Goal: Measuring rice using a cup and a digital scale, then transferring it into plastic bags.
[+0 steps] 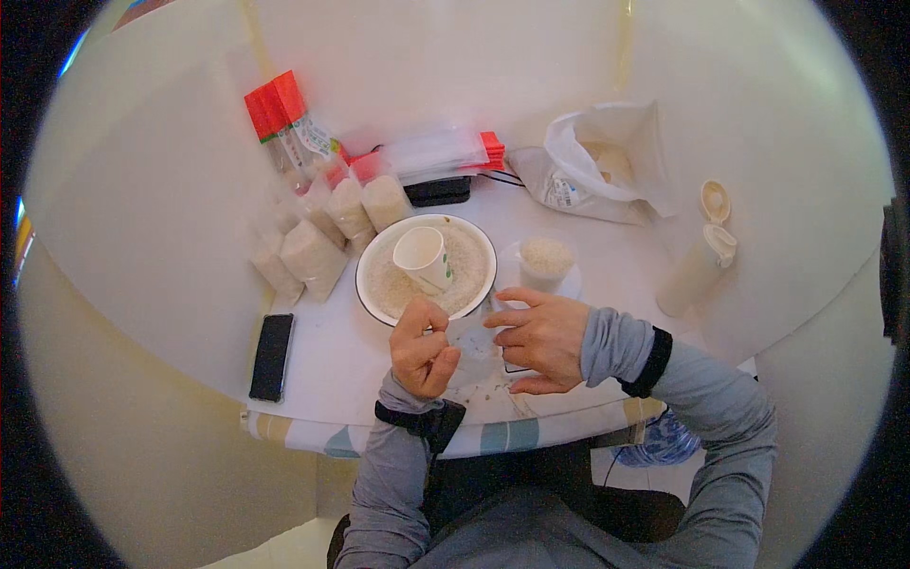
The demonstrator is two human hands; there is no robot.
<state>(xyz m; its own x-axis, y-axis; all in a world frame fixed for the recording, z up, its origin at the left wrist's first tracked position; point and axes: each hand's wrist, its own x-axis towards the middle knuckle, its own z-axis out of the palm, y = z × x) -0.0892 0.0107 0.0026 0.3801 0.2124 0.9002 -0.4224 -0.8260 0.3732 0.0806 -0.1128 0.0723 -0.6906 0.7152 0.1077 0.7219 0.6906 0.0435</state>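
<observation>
My left hand (423, 348) is curled in front of an enamel basin (362, 288) of white rice grains; whether its fingers pinch anything is unclear. A white paper cup (421, 259) stands tilted in the grains. Between my hands lies what looks like a clear plastic bag (470, 348). My right hand (544, 338) has its fingers spread, palm down, partly over a flat device, perhaps a scale, mostly hidden. Just beyond it, a cup heaped with rice (546, 263) stands on a pale round plate.
Filled rice bags (313, 259) stand at the left, with red-topped packets (276, 107) behind. A phone (271, 358) lies near the left edge. Flat bags (434, 151) and a black object (437, 191) lie behind the basin. An opened white sack (590, 178) and a lidded bottle (693, 274) are at right.
</observation>
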